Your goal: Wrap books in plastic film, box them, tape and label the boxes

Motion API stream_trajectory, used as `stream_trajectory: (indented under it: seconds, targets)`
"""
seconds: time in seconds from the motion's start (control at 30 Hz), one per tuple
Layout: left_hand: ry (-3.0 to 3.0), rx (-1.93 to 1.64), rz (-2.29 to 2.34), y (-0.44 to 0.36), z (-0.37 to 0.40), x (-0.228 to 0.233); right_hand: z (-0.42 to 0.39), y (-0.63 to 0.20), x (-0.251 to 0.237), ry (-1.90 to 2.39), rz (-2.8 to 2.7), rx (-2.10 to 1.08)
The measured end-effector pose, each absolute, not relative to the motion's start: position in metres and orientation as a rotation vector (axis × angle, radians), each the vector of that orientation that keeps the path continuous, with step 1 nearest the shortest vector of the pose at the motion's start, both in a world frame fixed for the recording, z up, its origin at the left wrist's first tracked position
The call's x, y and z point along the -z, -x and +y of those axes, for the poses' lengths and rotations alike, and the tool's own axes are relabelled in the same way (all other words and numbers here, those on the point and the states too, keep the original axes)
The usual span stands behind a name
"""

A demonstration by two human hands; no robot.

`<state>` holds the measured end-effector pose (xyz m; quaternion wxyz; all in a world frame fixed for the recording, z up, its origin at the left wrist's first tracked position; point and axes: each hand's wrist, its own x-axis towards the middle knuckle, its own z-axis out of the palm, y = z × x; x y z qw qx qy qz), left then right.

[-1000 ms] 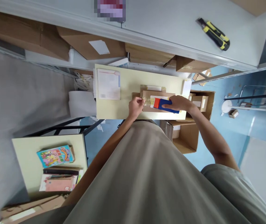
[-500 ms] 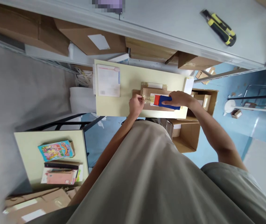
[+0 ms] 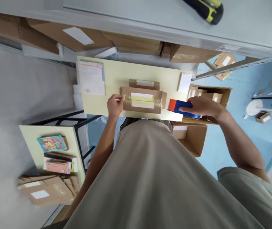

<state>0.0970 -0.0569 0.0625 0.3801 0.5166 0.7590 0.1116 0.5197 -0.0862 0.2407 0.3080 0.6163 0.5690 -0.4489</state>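
A brown cardboard box (image 3: 142, 110) lies lengthwise on the cream table (image 3: 93, 106), with white and yellow labels and clear packing tape (image 3: 124, 95) shining at its ends. At the box's left end, my left hand (image 3: 115, 106) is closed, thumb and fingers pinching the tape's end by the edge. Off the right end, my right hand (image 3: 204, 106) grips a blue tape dispenser (image 3: 186, 111) with a red front. Whether tape still stretches from dispenser to box is hard to see. A second, smaller box (image 3: 133, 83) sits just behind the first.
Printed paper (image 3: 92, 86) lies at the table's left, a white-topped box (image 3: 185, 82) at its right. Above runs a grey shelf (image 3: 138, 19) with a yellow-black utility knife (image 3: 212, 12). Open cartons (image 3: 199, 140) stand to the right. A side table (image 3: 31, 136) holds books (image 3: 52, 143).
My right hand has drawn the dispenser rightward from over the box to past its right end. My left hand stays pinched at the left end. The view has shifted, showing the labels uncovered.
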Motion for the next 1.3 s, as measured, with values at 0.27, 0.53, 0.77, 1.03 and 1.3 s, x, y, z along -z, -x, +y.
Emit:
stream_trajectory:
  seconds: [0.27, 0.53, 0.77, 1.03, 1.3]
  targets:
    - [-1.328, -0.267, 2.021, -0.105, -0.055, -0.060, -0.092, -0.540, -0.193, -1.660, 1.507, 1.110]
    - [-1.308, -0.281, 2.090, -0.112, -0.059, -0.060, -0.093, -0.504, -0.150, -1.658, 1.583, 1.005]
    - [-1.322, -0.279, 2.068, -0.107, -0.059, -0.060, -0.102, -0.466, -0.140, -1.749, 1.626, 0.915]
    - [-1.366, -0.318, 2.023, -0.105, -0.057, -0.066, -0.110, -0.436, -0.147, -1.925, 1.559, 0.873]
    - [-1.387, -0.372, 2.066, -0.051, -0.029, -0.077, -0.109, -0.383, -0.139, -1.984, 1.435, 0.884]
